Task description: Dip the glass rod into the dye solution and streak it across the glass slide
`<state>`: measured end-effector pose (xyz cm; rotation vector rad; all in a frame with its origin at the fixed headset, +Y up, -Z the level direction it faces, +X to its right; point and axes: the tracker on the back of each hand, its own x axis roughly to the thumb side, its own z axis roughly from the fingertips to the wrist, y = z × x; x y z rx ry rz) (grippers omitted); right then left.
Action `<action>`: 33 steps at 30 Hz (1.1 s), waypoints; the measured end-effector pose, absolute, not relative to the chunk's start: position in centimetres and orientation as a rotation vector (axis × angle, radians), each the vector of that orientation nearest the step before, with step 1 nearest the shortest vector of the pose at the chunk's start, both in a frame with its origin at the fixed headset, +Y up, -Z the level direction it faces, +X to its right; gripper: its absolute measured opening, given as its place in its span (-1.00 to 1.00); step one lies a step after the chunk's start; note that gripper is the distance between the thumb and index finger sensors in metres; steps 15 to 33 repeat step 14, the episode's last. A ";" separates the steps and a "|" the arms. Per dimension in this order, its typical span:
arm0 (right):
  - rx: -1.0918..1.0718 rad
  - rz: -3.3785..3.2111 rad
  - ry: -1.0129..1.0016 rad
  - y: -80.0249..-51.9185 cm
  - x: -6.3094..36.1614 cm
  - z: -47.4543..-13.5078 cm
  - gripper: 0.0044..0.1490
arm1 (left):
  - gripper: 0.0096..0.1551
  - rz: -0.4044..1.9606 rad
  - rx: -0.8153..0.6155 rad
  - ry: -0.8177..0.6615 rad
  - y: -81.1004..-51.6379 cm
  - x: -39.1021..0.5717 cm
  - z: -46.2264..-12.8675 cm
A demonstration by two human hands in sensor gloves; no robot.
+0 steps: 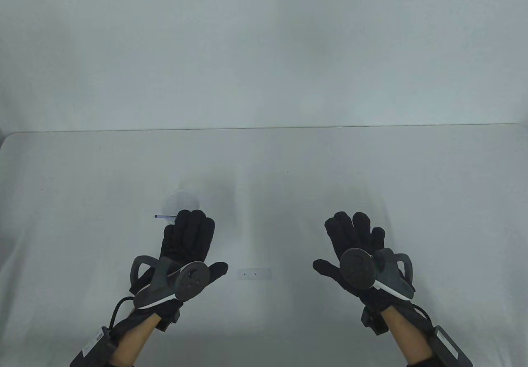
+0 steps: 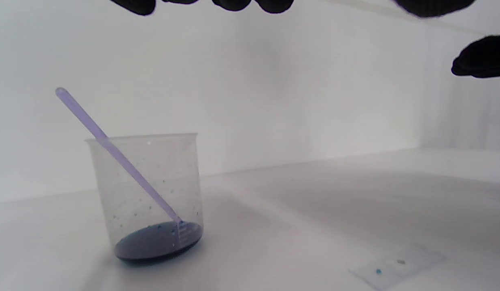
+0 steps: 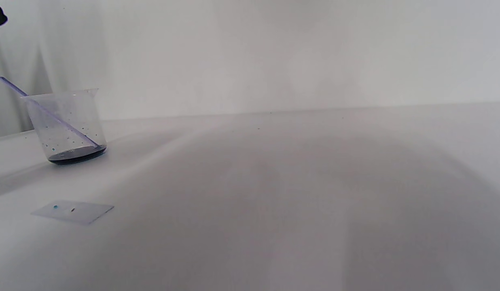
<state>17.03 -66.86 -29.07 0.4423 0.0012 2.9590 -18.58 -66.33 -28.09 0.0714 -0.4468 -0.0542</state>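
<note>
A clear beaker (image 2: 147, 190) with dark blue dye at its bottom stands on the white table; it also shows in the right wrist view (image 3: 66, 123) and, partly hidden by my left hand, in the table view (image 1: 179, 204). A glass rod (image 2: 112, 149) leans in it, its top end sticking out to the left (image 1: 164, 217). A glass slide (image 1: 255, 274) with small dye specks lies flat between my hands (image 2: 397, 264) (image 3: 74, 211). My left hand (image 1: 187, 239) is open and empty, hovering just in front of the beaker. My right hand (image 1: 354, 239) is open and empty, to the right of the slide.
The white table (image 1: 371, 177) ends at a far edge against a plain white wall (image 1: 264, 53). No other objects show on it.
</note>
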 end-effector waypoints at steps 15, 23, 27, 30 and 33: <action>0.457 2.989 0.032 -67.6 16.6 -29.1 0.19 | 0.13 -0.016 0.072 -0.422 -66.6 -19.2 -28.3; 0.457 2.989 0.032 -67.6 16.6 -29.1 0.19 | 0.13 -0.016 0.072 -0.422 -66.6 -19.2 -28.3; 0.457 2.989 0.032 -67.6 16.6 -29.1 0.19 | 0.13 -0.016 0.072 -0.422 -66.6 -19.2 -28.3; 0.457 2.989 0.032 -67.6 16.6 -29.1 0.19 | 0.13 -0.016 0.072 -0.422 -66.6 -19.2 -28.3; 0.457 2.989 0.032 -67.6 16.6 -29.1 0.19 | 0.13 -0.016 0.072 -0.422 -66.6 -19.2 -28.3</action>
